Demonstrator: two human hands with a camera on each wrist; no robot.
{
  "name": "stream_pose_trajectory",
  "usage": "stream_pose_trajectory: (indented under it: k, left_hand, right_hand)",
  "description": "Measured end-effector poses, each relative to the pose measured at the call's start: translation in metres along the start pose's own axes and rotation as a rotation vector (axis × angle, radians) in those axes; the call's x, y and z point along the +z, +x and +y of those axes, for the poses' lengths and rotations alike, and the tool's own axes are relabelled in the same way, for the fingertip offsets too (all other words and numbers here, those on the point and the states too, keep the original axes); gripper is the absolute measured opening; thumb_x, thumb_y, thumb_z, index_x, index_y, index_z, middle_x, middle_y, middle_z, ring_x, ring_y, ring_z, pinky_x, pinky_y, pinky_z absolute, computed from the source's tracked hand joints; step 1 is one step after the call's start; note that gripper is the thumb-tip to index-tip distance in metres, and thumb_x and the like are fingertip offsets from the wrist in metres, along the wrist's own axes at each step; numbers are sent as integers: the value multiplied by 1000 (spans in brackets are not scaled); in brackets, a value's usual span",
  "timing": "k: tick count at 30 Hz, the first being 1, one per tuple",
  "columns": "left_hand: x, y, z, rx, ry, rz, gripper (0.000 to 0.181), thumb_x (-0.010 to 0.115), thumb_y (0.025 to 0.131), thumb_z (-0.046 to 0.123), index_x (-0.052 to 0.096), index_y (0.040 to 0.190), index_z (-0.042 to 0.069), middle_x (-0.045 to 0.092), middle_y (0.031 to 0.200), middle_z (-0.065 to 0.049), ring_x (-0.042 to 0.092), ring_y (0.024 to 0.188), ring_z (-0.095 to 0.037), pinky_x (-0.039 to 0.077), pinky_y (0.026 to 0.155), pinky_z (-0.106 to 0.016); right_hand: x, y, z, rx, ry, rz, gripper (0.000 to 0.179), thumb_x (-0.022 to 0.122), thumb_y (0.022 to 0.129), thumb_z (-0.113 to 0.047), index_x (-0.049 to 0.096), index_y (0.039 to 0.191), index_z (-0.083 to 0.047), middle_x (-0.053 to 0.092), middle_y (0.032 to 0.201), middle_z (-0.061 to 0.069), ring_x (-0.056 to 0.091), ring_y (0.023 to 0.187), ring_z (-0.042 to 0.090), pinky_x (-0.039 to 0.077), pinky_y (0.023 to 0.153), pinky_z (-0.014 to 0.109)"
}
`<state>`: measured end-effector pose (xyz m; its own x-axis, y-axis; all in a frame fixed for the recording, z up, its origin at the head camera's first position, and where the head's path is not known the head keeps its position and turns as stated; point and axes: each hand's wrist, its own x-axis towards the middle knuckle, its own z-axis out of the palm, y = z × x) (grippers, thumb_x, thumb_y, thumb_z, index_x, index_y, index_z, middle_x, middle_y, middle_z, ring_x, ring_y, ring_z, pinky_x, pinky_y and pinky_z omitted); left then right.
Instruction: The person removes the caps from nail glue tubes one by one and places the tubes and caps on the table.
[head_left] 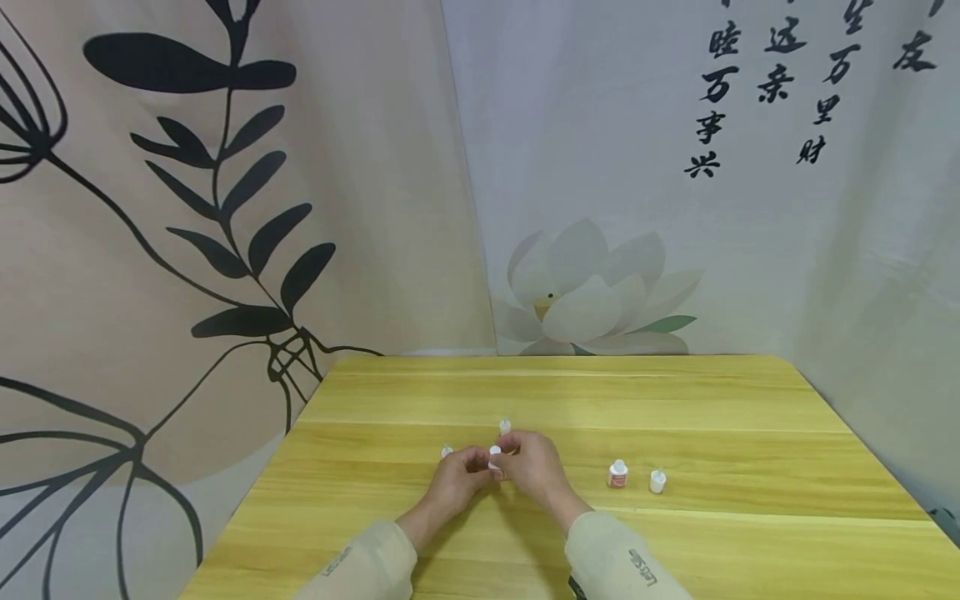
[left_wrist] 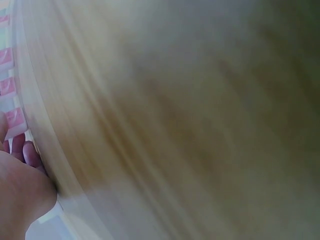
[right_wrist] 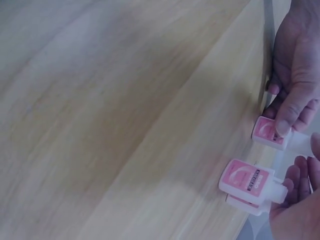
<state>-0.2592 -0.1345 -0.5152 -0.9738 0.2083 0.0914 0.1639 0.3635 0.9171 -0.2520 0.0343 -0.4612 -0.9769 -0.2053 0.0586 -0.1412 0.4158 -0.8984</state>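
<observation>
A small white bottle with a pink label (right_wrist: 266, 131) is between the two hands, low over the table; its white top (head_left: 495, 451) shows in the head view. My left hand (head_left: 455, 485) grips the bottle's body, with the thumb (right_wrist: 284, 126) lying over the label. My right hand (head_left: 535, 467) has its thumb and fingers curled in at the bottle's white top. In the left wrist view, part of the left hand (left_wrist: 25, 190) shows beside a pink-labelled bottle (left_wrist: 16, 120). Fingers hide much of the bottle in the head view.
Similar small bottles stand around: one white top (head_left: 447, 451) beyond the left hand, another (head_left: 505, 426) beyond the right hand. A pink-labelled bottle (head_left: 617, 474) and a white one with a pointed tip (head_left: 657, 481) are on the right of the wooden table (head_left: 720, 550). Printed curtains (head_left: 390, 208) hang behind.
</observation>
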Motion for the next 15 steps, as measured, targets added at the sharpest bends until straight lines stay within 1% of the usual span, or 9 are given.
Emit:
stream_pose_trajectory:
  k: [2,9,15]
  left_hand:
    - [0,0,0,5,1,6,18,78,87,18,71,97,5,71,93,-1,62,89,-14,51,78,-26]
    - [1,0,1,8,-21,22,19,78,86,16,71,98,2,71,94,-6,61,88,-16,51,76,-26]
    - [1,0,0,3,1,12,17,76,88,17,72,99,5,71,96,-3,63,91,-15,52,79,-27]
  right_hand:
    - [0,0,1,-7,-9,5,11,73,90,-11,72,98,-5,70,93,3,63,82,17,54,67,32]
    - [2,0,1,-21,-3,8,9,71,91,-7,72,99,-3,70,94,5,62,81,16,53,66,31]
    - [2,0,2,-7,11,1,10,72,90,-10,72,98,-4,69,92,3,62,79,16,53,66,31]
